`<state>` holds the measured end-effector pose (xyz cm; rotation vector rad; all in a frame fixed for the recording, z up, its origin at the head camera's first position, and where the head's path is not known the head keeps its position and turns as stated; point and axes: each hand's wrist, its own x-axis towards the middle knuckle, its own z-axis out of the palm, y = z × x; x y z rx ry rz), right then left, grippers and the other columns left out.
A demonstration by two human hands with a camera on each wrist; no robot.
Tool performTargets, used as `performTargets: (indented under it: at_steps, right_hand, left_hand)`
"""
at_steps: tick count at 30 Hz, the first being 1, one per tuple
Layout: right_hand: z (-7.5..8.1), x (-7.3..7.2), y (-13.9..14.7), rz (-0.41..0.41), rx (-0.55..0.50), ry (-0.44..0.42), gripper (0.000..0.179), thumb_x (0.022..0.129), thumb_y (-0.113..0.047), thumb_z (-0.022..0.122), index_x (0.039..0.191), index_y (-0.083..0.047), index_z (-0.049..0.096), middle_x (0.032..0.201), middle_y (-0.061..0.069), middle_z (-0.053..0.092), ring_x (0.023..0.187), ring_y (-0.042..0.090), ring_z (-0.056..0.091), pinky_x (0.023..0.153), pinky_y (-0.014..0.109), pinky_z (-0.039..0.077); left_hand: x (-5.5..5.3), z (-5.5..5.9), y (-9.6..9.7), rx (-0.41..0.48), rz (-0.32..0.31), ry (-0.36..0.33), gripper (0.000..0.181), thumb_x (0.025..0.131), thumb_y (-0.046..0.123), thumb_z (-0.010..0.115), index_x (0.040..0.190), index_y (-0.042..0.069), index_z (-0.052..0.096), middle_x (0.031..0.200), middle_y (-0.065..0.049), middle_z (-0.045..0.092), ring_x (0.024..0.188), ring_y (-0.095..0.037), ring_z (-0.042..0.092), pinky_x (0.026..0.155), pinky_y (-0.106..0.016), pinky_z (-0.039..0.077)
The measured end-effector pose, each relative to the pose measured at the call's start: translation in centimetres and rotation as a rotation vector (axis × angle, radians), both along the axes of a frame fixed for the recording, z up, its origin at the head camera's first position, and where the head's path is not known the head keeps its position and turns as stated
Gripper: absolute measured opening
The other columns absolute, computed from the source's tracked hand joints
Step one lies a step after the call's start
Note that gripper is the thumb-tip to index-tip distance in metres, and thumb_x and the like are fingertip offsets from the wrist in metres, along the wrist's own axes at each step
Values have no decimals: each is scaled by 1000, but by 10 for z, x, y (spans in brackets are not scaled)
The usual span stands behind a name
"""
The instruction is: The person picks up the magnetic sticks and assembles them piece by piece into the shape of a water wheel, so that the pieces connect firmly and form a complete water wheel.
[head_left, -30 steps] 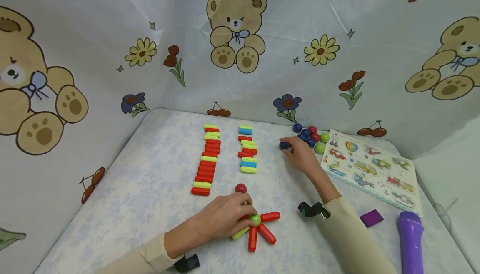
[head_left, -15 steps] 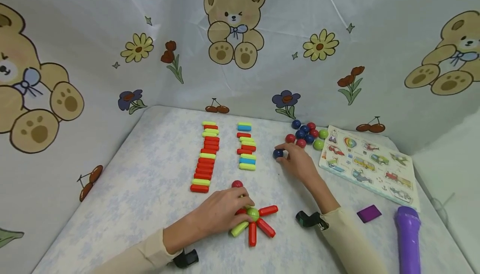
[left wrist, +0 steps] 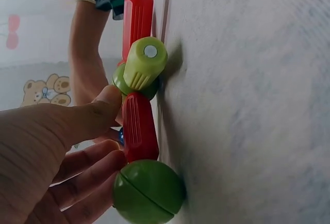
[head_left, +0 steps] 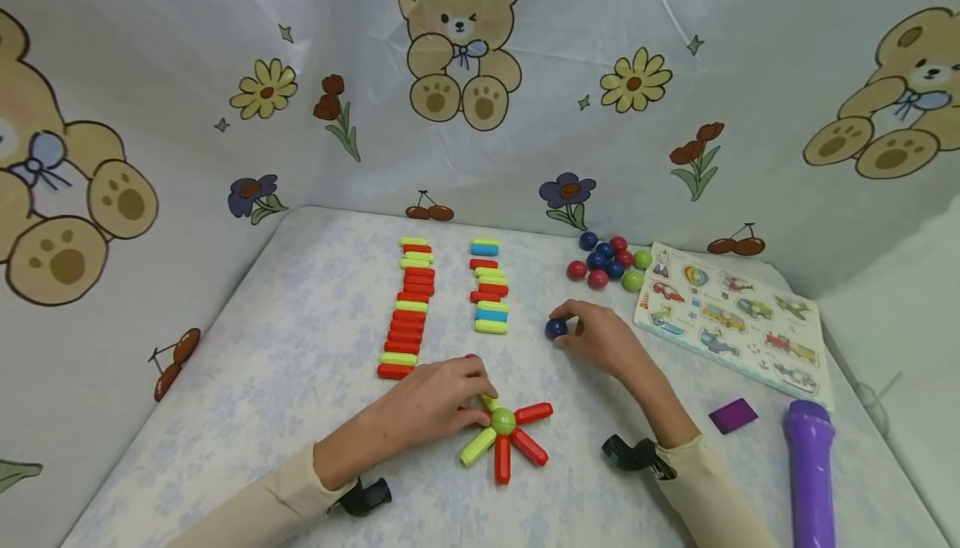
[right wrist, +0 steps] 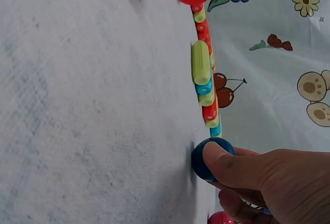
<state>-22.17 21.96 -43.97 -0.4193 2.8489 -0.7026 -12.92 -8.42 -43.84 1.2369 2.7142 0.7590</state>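
My left hand (head_left: 427,398) is at a star of magnetic sticks around a green ball (head_left: 503,421). In the left wrist view, its thumb and fingers hold a red stick (left wrist: 139,126) between this hub and a second green ball (left wrist: 148,192), which the hand hides in the head view. Red sticks (head_left: 530,448) and a yellow-green stick (head_left: 478,446) fan out from the hub. A red ball (head_left: 471,356) barely shows beyond the left hand. My right hand (head_left: 600,336) pinches a dark blue ball (head_left: 556,329) between thumb and fingers, close over the table.
Two columns of loose sticks (head_left: 405,325) lie left of centre and at the middle (head_left: 491,315). Blue, red and green balls (head_left: 597,261) cluster at the back, beside a picture board (head_left: 735,319). A purple card (head_left: 733,415) and purple flashlight-shaped object (head_left: 810,473) lie right.
My right hand has brought the blue ball away from the cluster, toward the front. My left hand has stayed at the star, shifting slightly left. The head view has tilted down a little.
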Motion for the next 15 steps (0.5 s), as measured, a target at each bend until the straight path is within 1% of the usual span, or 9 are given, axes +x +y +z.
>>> performTargets:
  at_steps: [3,7,11,15]
  right_hand:
    - [4,8,2,34,-1,-21,36,94,-16,85,129,-14,74,108,2,73,88,21,60,71,34,50]
    - [7,17,5,73,-9,-47,34,95,-14,84,128,-13,74,112,1,74,89,19,60,73,33,50]
    - [12,23,6,108,-14,-74,33,94,-14,85,125,-12,74,112,1,74,91,19,60,74,33,52]
    - [17,26,7,132,-13,-121,32,93,-15,86,123,-14,75,109,0,73,93,19,60,75,33,53]
  left_hand:
    - [1,0,1,-18,-14,-6,27,93,33,87,115,18,82,108,4,69,94,-6,65,75,-15,53]
    - [3,-1,1,-37,-36,-6,27,95,32,85,119,20,83,113,6,71,99,-5,65,79,-17,55]
    - [4,-2,2,-39,-49,5,27,97,32,84,122,21,83,117,6,71,104,-6,65,83,-18,55]
    - [5,-2,4,-28,-75,22,28,98,32,82,124,24,82,122,5,72,110,-8,65,86,-20,56]
